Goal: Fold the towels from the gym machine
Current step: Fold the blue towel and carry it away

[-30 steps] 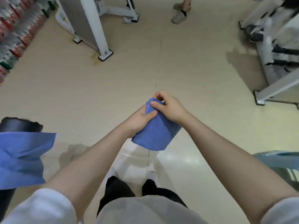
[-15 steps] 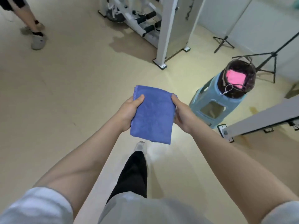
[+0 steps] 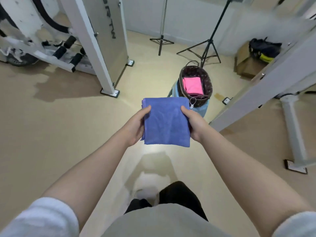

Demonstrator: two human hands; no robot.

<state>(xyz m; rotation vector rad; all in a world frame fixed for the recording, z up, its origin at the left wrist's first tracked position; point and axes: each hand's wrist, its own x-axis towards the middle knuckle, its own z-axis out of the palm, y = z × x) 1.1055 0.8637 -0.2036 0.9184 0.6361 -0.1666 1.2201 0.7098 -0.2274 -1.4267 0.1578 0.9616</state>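
A folded blue towel (image 3: 166,122) hangs flat between both hands in the middle of the view, well above the floor. My left hand (image 3: 136,124) grips its left edge, thumb on top. On the opposite edge my right hand (image 3: 192,122) holds it the same way. Just beyond the towel stands a dark woven basket (image 3: 207,86) on a light blue stool (image 3: 203,108), with a folded pink towel (image 3: 192,85) lying inside. A small white tag dangles from the basket's front rim.
A white gym machine frame (image 3: 95,43) rises at the upper left, with padded rollers beside it. Another white frame beam (image 3: 266,82) slants across the right. Two tripod stands (image 3: 207,47) stand by the far wall. A cardboard box with a dark bag (image 3: 263,48) sits at the far right.
The view has swung right and moved toward the basket, which now sits directly beyond the towel. The towel went from bunched in both hands to held flat by its two sides.
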